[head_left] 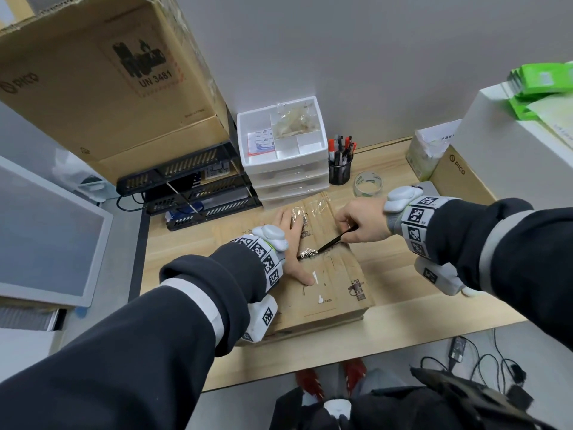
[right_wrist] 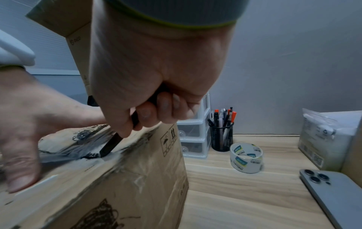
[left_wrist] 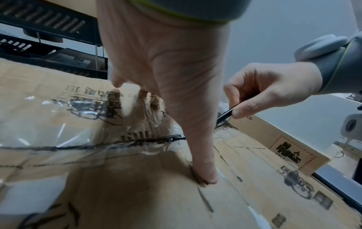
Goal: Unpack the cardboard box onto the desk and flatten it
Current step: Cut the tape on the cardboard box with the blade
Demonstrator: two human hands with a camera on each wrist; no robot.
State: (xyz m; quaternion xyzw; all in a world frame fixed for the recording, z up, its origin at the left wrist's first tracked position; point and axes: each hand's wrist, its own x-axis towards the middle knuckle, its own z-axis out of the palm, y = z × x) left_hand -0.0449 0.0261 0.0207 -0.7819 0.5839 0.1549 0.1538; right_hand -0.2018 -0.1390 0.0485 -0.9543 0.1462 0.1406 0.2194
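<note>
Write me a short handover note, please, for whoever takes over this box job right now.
Left hand: flat on the box top, holding it down.
Right hand: grips a black cutter, its tip in the tape along the top seam.
The box sits on the desk, flaps closed.
Done: seam cut begun.
Left: finish cutting the tape, open the flaps, unpack onto the desk, flatten the box.

The pale wooden tabletop carries the taped cardboard box, a white drawer unit, a black paper tray, a mesh pen cup, a tape roll and a phone.
</note>
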